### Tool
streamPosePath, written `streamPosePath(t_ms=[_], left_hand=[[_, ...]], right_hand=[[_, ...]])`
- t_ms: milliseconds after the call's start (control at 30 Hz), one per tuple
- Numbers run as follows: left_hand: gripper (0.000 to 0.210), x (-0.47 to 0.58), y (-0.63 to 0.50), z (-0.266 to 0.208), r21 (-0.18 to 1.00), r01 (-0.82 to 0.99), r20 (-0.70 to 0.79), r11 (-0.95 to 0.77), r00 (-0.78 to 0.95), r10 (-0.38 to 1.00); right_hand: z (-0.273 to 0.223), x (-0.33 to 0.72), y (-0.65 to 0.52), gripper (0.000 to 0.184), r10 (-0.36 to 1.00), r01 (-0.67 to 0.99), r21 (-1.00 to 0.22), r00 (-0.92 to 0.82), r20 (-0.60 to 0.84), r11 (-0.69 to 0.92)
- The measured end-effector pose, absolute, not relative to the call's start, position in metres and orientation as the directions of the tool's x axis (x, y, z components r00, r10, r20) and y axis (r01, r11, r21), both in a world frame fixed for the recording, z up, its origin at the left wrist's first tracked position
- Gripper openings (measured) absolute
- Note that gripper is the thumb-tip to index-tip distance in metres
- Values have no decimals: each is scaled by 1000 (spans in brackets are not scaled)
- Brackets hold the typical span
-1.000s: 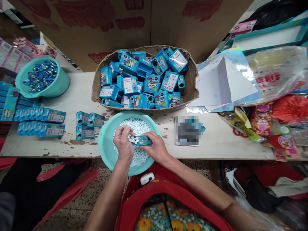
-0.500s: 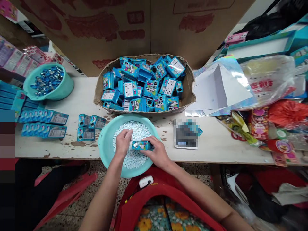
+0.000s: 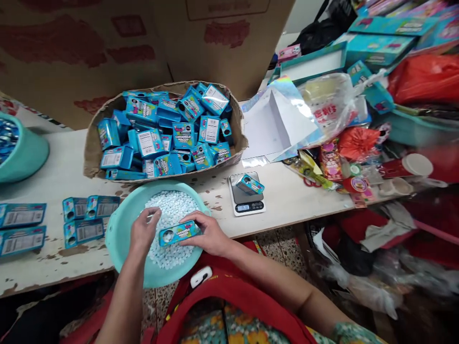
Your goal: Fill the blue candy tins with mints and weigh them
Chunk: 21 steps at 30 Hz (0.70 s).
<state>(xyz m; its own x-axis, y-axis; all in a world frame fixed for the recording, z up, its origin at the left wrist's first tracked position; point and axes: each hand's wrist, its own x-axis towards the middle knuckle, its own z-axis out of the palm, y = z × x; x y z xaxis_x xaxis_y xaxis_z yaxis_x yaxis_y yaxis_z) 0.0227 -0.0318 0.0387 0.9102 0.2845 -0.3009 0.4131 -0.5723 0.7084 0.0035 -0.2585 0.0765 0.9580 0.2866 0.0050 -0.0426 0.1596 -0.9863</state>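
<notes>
My right hand (image 3: 208,234) is closed around a small blue candy box (image 3: 184,231) with "Caramelo Macizo" on its side. White pieces show in the round opening at the box's left end. Just left of it, my left hand (image 3: 142,231) has its fingers pinched together; what may be between them is too small to make out. Both hands are above a turquoise basin (image 3: 120,260) of small white candies (image 3: 172,203). On the right, a kitchen scale (image 3: 238,196) bears another blue box (image 3: 255,183), lying tilted.
Behind the basin, a cut-down carton (image 3: 238,129) holds many blue boxes. More filled-looking boxes (image 3: 84,231) lie in rows at left, near a turquoise bucket (image 3: 32,155). Shiny sheets (image 3: 267,124), plastic bags (image 3: 328,105) and wrappers crowd the table's right side.
The view has swung to the right, so the table's contents sit further left. My hands stay over the basin, the right one still holding the box. The scale's display is now visible.
</notes>
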Motion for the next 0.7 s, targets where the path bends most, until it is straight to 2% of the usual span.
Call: streamPosePath(t_ms=[100,167,267,367,467,533,600,700], left_hand=[[32,41,-63,52,690,361,-259,-628,933,251],[27,53,-96,60,727,259,-199,-636,966,166],[21,72,-154,69,786,14,-84,-618,993,-85],[22,89,-209,74,750,-217,-43,-625,927,-372],[41,106,-250,71,674,-431,-13,-600,805,-592],[49,117,-267,63,657,-515,-7,-550,726,-688],[40,125,-273,56,676,-493,-43,-548,716,-697],[30,129,-263,55,695,-327,-71,-640,855,-513]], right_hand=[[85,-9,-302,44,247,-98,-980,967,-53,173],[89,-22,-336,43,208,-145,-974,972,-108,174],[88,-43,-383,40,103,-206,-969,976,-193,139],[81,-61,-417,39,-19,-259,-961,965,-262,99],[74,-72,-440,38,-123,-304,-948,941,-314,97],[70,-72,-450,38,-208,-304,-947,924,-320,107],[63,-65,-456,39,-312,-290,-949,897,-314,124],[46,-36,-459,44,-453,-238,-962,849,-272,133]])
